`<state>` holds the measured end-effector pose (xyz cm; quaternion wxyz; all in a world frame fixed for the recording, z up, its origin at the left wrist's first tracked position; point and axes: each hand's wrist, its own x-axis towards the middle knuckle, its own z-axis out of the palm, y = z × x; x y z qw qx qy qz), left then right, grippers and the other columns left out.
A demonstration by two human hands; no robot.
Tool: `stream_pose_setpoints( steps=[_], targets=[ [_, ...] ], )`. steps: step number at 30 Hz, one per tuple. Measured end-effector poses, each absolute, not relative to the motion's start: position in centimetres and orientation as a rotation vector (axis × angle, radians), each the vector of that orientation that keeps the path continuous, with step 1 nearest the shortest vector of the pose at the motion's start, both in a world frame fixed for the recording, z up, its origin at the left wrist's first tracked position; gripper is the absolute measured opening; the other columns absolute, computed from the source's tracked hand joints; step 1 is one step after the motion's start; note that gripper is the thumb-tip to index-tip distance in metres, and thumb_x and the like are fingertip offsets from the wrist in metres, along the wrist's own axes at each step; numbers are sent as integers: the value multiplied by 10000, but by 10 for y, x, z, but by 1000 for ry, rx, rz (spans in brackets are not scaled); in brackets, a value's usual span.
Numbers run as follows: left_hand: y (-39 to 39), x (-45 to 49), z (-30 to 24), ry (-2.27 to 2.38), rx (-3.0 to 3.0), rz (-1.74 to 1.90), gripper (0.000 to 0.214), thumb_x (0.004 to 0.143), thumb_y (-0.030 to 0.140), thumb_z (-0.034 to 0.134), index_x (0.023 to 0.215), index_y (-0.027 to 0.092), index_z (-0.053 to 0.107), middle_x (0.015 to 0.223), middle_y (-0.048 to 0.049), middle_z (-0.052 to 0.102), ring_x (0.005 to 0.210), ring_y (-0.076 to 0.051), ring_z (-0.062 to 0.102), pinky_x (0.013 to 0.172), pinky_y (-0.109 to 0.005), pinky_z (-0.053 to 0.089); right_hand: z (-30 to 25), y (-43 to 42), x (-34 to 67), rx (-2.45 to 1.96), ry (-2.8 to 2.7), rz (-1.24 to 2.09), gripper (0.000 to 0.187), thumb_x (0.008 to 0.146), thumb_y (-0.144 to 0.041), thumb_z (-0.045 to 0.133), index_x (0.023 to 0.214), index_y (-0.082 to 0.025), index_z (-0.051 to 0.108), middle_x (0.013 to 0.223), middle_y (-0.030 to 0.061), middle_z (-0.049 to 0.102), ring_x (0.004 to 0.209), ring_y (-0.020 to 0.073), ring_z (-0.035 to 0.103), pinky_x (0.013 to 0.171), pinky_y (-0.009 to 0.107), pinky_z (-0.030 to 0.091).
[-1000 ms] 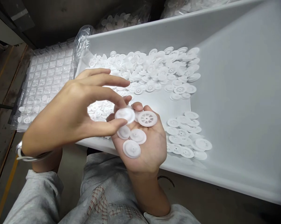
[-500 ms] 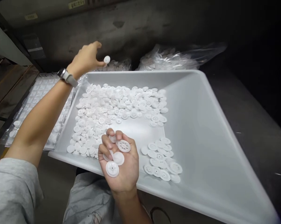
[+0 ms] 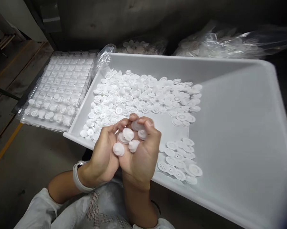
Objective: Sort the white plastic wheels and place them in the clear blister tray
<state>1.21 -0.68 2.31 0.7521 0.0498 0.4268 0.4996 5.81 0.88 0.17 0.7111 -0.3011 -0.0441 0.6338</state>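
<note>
My left hand [image 3: 102, 152], with a pale band at the wrist, is cupped against my right hand [image 3: 140, 156]. Together they form a bowl above the near edge of a grey plastic tub [image 3: 238, 124]. Several small white plastic discs [image 3: 128, 134] lie in the two palms, some smeared by motion. The curled fingers of my right hand partly cover a few of them. Behind the hands, a large heap of white discs [image 3: 143, 92] fills the tub's left part. A smaller group of spoked discs [image 3: 179, 162] lies to the right of my right hand.
To the left of the tub stands a clear compartmented tray [image 3: 67, 76], with white pieces in its front rows. Clear plastic bags [image 3: 219, 44] of pale parts lie behind the tub's far rim. A yellow line [image 3: 6, 148] runs along the floor.
My left hand has come down from the tub's far left corner, where it held one disc, to join my right hand. The view has turned left, and the compartmented tray shows fully.
</note>
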Motion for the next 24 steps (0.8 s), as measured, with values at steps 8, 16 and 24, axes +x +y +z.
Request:
stream_pose_setpoints(
  steps=[8,16,24],
  targets=[
    [-2,19,27,853,16,1103,224,901,241,443,833,193,651,915,-24,697,1141,-177,629,1047,-265,466,8,3,62,-769,-458,1137,149,921,-300,544,785,-249,578,819,-23,529,731,94,569,707,230,503],
    [-6,17,16,752,-164,1169,307,903,286,496,1179,227,616,1267,-9,672,1224,-167,608,1066,-294,475,8,5,57,-889,-479,837,172,932,-256,451,774,-267,519,798,-17,474,686,113,547,759,302,496],
    [-1,14,15,695,-273,1229,253,859,214,472,1051,208,637,1219,-1,698,1169,-169,646,1058,-311,489,2,5,59,-963,-583,762,161,919,-352,560,795,-255,532,710,-39,418,602,110,433,586,260,413]
  ],
)
